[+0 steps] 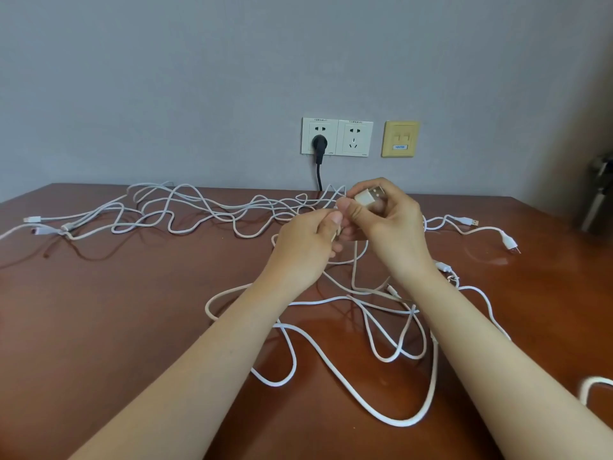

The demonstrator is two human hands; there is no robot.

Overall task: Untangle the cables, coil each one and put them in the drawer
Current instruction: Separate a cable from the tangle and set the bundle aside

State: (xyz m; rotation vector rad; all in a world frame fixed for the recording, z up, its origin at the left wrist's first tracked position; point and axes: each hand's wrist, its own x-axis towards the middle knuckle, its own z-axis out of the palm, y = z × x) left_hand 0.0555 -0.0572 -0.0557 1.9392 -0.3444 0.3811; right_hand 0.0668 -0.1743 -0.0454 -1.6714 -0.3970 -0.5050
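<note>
Cables (403, 423) all over my desk (116, 310), all white, all knotted into each other. One bunch snakes along the back edge near the wall and runs out to the left side. Another mess of loops lies right under my forearms, close to me. A couple of loose plug ends (471, 222) lie flat off to the right, apart from the pile.

Both hands are up over the middle of the desk, nearly touching. My right hand (394, 224) is curled round a pale USB connector (368, 198), thumb and fingers gripping it with the metal end pointing up and away. My left hand (308, 244) pinches a thin cable (336, 232) between thumb and forefinger, just below that connector. Can't tell whether it's the same lead.

On the wall behind, the left wall socket (311, 127) has a black plug (319, 142) in it, its cord dropping behind the desk. The second socket (355, 138) sits beside it, then a yellow data plate (400, 138).
</note>
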